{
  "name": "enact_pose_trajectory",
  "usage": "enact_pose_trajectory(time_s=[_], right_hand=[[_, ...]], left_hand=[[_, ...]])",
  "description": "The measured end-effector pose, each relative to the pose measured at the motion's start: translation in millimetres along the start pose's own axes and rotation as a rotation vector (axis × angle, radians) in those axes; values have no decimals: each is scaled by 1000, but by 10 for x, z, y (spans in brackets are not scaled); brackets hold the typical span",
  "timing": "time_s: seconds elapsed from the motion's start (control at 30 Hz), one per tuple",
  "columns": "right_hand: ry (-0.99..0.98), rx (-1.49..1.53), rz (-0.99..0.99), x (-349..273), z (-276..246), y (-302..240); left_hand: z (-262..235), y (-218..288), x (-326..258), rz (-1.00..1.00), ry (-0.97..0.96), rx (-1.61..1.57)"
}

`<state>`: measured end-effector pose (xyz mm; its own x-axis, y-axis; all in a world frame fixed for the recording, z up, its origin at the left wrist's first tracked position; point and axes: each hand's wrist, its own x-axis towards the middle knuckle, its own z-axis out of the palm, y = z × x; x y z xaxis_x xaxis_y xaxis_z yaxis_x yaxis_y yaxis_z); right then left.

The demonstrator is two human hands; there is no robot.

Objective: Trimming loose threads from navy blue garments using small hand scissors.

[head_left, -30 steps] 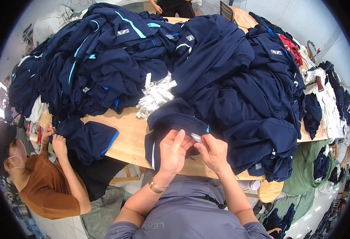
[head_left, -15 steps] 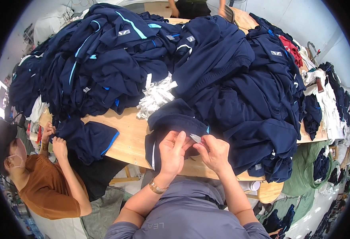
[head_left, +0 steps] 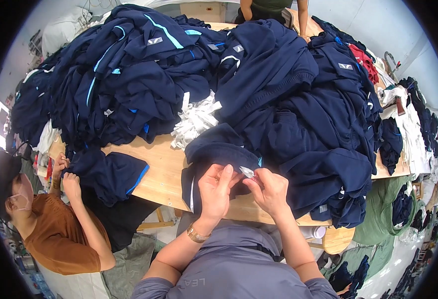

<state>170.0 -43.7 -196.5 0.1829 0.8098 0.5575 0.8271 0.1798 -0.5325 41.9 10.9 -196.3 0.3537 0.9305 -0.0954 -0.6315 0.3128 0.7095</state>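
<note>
My left hand [head_left: 215, 193] is closed on the edge of a navy garment [head_left: 222, 152], which has a curved, gathered band at the top. In my right hand [head_left: 269, 191] are small thread snips [head_left: 247, 172], their pale pointed blades angled toward my left fingertips at the cloth. The handle is mostly hidden in my fingers. A bit of light blue trim shows on the garment just beyond the blades. The exact spot where the tips meet the fabric is too small to make out.
Large heaps of navy garments [head_left: 129, 74] cover the wooden table [head_left: 161, 174], with white strips [head_left: 195, 119] piled among them. At left, a co-worker in a brown top [head_left: 62, 234] handles a navy piece with blue edging [head_left: 110, 172]. Another person [head_left: 268, 7] stands across the table.
The snips in my right hand have turned slightly, while my left hand stays put on the garment. The person across the table has shifted right, one hand now resting near the heap.
</note>
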Motion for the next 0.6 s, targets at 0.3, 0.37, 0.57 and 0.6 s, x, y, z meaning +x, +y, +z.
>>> enact_pose_trajectory(time_s=[0.3, 0.37, 0.57, 0.6], right_hand=[[-18, -57, -46, 38, -23, 22], [-9, -43, -42, 25, -26, 45], [-51, -22, -24, 30, -61, 19], [-75, -54, -22, 33, -61, 16]], left_hand=[[-60, -31, -20, 88, -57, 140], [-51, -35, -26, 103, -61, 168], [-76, -47, -20, 124, -74, 180], [-82, -50, -24, 123, -74, 180]])
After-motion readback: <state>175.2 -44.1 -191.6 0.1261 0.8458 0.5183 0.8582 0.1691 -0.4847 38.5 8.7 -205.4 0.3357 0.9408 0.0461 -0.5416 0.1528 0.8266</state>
